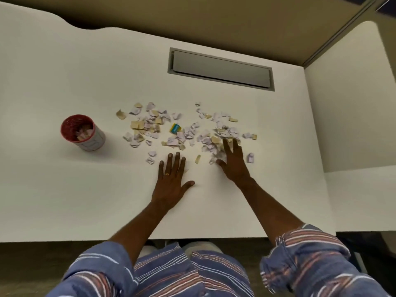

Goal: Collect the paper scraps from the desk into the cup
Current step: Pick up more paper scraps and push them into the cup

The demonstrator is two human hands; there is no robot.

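Your left hand (170, 181) lies flat on the white desk (64, 189), fingers together and thumb out, just short of the paper scraps (182, 129); your right hand (234, 161) rests palm-down on the scraps' right part, fingers spread, gripping nothing; the cup (82, 132) stands upright to the left, well apart from both hands, some scraps already inside.

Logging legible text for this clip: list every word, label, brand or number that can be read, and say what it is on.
None can be read.
Small yellow and blue paper scrap among the torn pale scraps: blue patch with light marks, too blurred to read.
Red-rimmed white cup: faint outlined shapes on its side, no legible words.
White desk: no markings seen.
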